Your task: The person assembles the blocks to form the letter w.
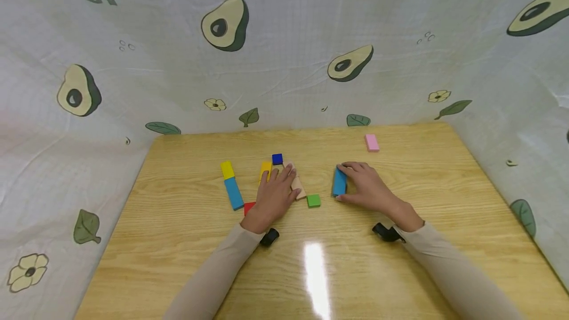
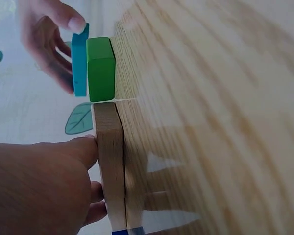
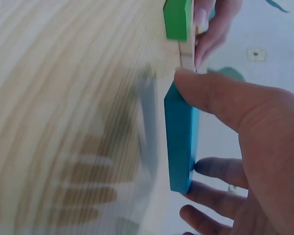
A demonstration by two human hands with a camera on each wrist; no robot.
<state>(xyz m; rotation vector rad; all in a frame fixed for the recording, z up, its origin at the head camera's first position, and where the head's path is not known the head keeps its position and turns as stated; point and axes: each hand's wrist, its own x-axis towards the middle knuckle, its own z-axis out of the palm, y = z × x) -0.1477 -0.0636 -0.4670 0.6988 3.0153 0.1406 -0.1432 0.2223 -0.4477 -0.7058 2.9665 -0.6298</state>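
My right hand (image 1: 372, 189) pinches a blue rectangular block (image 1: 340, 181) by its two ends, thumb at the near end and fingers at the far one. In the right wrist view the blue block is held close over the table. My left hand (image 1: 274, 195) lies spread over the beige wooden blocks (image 1: 300, 189), its thumb and fingertips touching them from above. Between the hands sits a small green block (image 1: 313, 201). A dark blue cube (image 1: 277, 159) stands at the far end of the beige row. Partly under the left fingers is an orange-yellow block (image 1: 266, 166).
Left of the left hand, a yellow block (image 1: 227, 169) and another blue block (image 1: 233, 193) lie end to end, with a red block (image 1: 249, 207) partly hidden by the hand. A pink block (image 1: 372, 142) lies at the back right. Patterned cloth (image 1: 284, 88) borders the wooden table (image 1: 178, 241).
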